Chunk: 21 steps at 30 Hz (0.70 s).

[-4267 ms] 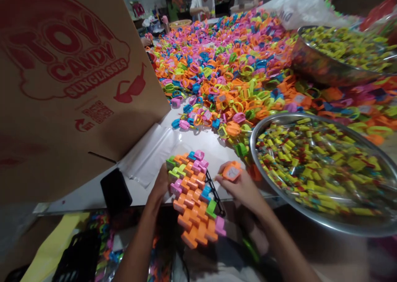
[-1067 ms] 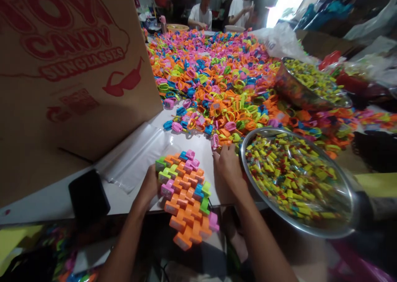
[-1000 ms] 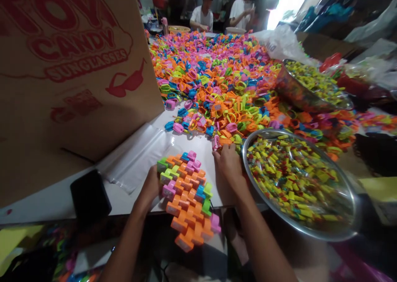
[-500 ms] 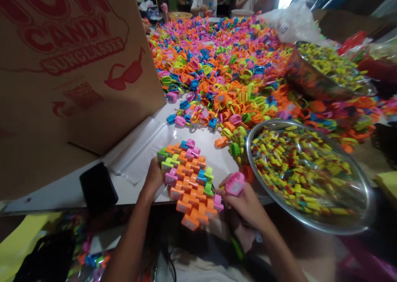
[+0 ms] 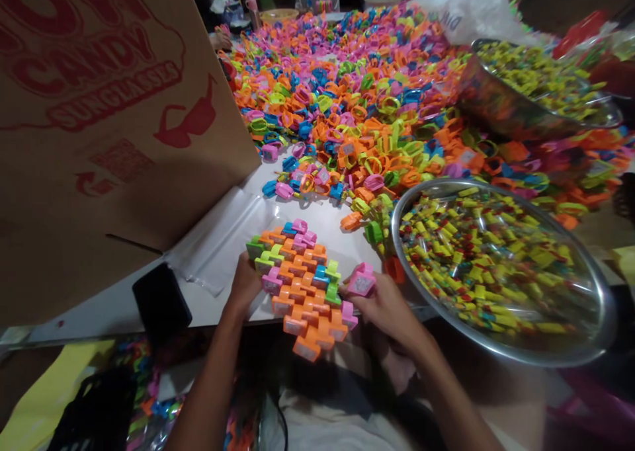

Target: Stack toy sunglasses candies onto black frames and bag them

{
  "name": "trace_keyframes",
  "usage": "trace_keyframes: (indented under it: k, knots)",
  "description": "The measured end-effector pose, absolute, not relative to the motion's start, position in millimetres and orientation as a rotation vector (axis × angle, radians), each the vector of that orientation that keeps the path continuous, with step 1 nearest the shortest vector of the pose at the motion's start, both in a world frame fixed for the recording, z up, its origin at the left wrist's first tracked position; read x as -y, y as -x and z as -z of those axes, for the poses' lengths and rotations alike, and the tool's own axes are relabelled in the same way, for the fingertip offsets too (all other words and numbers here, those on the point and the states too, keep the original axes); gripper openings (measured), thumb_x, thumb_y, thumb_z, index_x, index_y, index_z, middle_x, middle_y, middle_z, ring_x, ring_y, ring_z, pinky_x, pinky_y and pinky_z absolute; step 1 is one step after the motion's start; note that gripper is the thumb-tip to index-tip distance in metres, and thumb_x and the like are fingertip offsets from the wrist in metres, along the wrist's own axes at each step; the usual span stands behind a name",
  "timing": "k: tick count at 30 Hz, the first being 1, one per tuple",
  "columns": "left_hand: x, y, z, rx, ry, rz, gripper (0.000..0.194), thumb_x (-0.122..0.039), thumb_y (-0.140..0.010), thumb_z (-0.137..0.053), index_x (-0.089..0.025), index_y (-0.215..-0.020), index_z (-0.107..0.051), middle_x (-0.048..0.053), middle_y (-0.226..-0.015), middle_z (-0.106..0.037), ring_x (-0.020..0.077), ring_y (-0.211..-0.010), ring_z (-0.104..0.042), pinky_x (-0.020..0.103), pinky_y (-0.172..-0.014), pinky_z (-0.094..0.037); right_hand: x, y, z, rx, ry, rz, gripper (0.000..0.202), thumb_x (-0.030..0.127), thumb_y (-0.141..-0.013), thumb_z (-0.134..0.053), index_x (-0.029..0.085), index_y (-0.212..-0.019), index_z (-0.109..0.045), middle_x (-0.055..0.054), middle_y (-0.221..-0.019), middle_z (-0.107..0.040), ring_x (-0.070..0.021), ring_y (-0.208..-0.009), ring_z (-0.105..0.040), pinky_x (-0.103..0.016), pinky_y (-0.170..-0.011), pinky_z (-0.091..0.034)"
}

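My left hand (image 5: 245,284) is closed around the left side of a stacked block of toy watches (image 5: 300,284), mostly orange with pink, green, yellow and blue ones. The block is held over the table's front edge, its rows fitted closely together. On its right side my right hand (image 5: 389,309) pinches a single pink toy watch (image 5: 361,280), face turned up. That watch sits close beside the block's right edge; whether they touch I cannot tell. The fingertips of my left hand are hidden behind the block.
A large heap of loose toy watches (image 5: 347,94) covers the table beyond. At right stands a metal bowl (image 5: 397,239) of yellow-wrapped candies, with another candy container (image 5: 496,94) behind. A cardboard box (image 5: 198,193) and a black phone (image 5: 161,300) are at left. People sit opposite.
My right hand has brought the pink toy watch left and slightly up, nearer the block, and its face has turned. The block stays in my left hand. The whole view has shifted a little.
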<state>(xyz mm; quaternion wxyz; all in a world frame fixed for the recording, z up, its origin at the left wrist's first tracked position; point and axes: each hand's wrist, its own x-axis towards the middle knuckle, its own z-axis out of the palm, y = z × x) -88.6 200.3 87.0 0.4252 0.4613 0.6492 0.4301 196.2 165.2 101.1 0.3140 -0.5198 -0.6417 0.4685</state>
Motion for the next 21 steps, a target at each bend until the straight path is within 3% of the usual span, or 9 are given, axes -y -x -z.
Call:
trace_keyframes:
  k: [4, 6, 11, 18, 21]
  knots:
    - [-201.6, 87.5, -88.5, -1.613, -1.155, -1.066, 0.009, -0.024, -0.062, -0.067, -0.018, -0.068, -0.065, -0.002, -0.063, -0.068, 0.0141, -0.059, -0.056, 0.023, -0.058, -0.049, -164.5, -194.6, -114.0, 1.874, 1.34, -1.251, 0.009, 0.017, -0.085, -0.06, 0.021, -0.077, -0.061, 0.0, -0.074, -0.07, -0.0206, -0.072, -0.064, -0.026, -0.065, -0.045]
    - [-201.6, 86.6, -90.0, -1.611, -1.137, -1.076, 0.009, -0.024, -0.061, -0.066, -0.018, -0.068, -0.065, -0.002, -0.062, -0.067, 0.0134, -0.057, -0.055, 0.023, -0.056, -0.048, -164.0, -190.9, -119.2, 1.965, 1.306, -1.25, 0.012, 0.013, -0.084, -0.059, 0.022, -0.085, -0.066, -0.001, -0.08, -0.074, -0.0222, -0.077, -0.067, -0.027, -0.071, -0.049]
    - [-201.7, 85.6, -92.0, -1.587, -1.163, -1.104, 0.009, -0.023, -0.059, -0.064, -0.018, -0.067, -0.065, -0.003, -0.059, -0.066, 0.014, -0.056, -0.055, 0.024, -0.058, -0.05, -162.2, -182.2, -125.5, 2.069, 1.301, -1.158, 0.019, 0.016, -0.09, -0.062, 0.026, -0.102, -0.072, -0.004, -0.095, -0.079, -0.0264, -0.088, -0.073, -0.029, -0.077, -0.053]
    - [-206.4, 93.6, -82.6, -1.562, -1.277, -1.123, 0.005, -0.025, -0.06, -0.062, -0.021, -0.06, -0.06, -0.001, -0.061, -0.069, 0.0165, -0.06, -0.058, 0.027, -0.062, -0.053, -163.8, -193.2, -125.7, 2.217, 1.309, -1.062, 0.025, 0.017, -0.094, -0.06, 0.029, -0.114, -0.069, -0.006, -0.102, -0.076, -0.0268, -0.091, -0.072, -0.034, -0.082, -0.057]
    - [-207.6, 96.9, -78.0, -1.556, -1.316, -1.118, 0.006, -0.025, -0.06, -0.064, -0.021, -0.063, -0.062, 0.0, -0.063, -0.069, 0.0176, -0.061, -0.06, 0.026, -0.061, -0.052, -182.8, -196.0, -118.8, 2.151, 1.422, -0.775, 0.037, 0.014, -0.095, -0.053, 0.026, -0.128, -0.063, -0.01, -0.124, -0.067, -0.0243, -0.096, -0.071, -0.036, -0.088, -0.058]
